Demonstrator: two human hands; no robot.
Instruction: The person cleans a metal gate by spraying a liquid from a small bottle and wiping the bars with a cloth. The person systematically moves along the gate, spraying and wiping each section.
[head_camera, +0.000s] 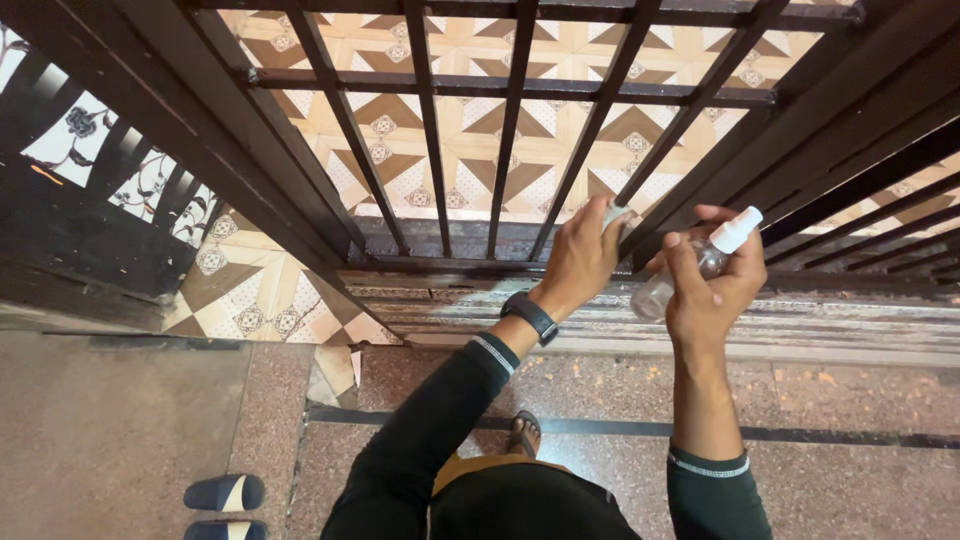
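My left hand presses a small pale cloth against a dark bar low on the metal gate. A black watch sits on that wrist. My right hand grips a clear spray bottle with a white nozzle, tilted toward the gate just right of the cloth. Both arms wear dark long sleeves.
The gate has vertical bars and a horizontal rail, with patterned beige and brown tiles behind it. A worn stone threshold runs below the gate. A pair of dark slippers lies on the speckled floor at lower left. My sandalled foot shows below.
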